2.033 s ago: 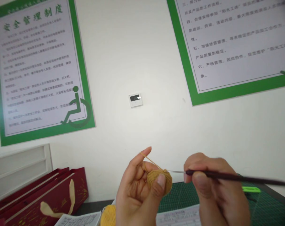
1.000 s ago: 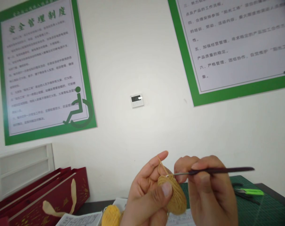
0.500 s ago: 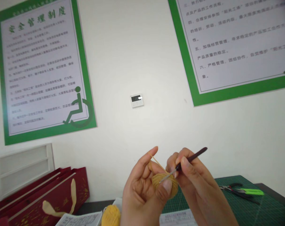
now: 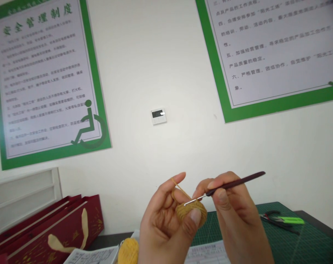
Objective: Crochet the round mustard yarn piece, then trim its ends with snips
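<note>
Your left hand [image 4: 166,225] at lower center, thumb clamped on the tan yarn piece [image 4: 185,211] there, index finger raised under a yarn strand [image 4: 180,188], your right hand [image 4: 235,209] beside it, fingers pinching the dark-handled hook [image 4: 246,179], metal tip across the piece's top, green mat [image 4: 284,245] lower right.

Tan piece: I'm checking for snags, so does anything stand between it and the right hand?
The hook, held in the right hand, bridges them, its tip over the tan piece. The yarn runs close by the hook; nothing else visible intervenes.

There are two hands [image 4: 166,222], one crochet hook [image 4: 235,183], two posters [image 4: 45,82].
</note>
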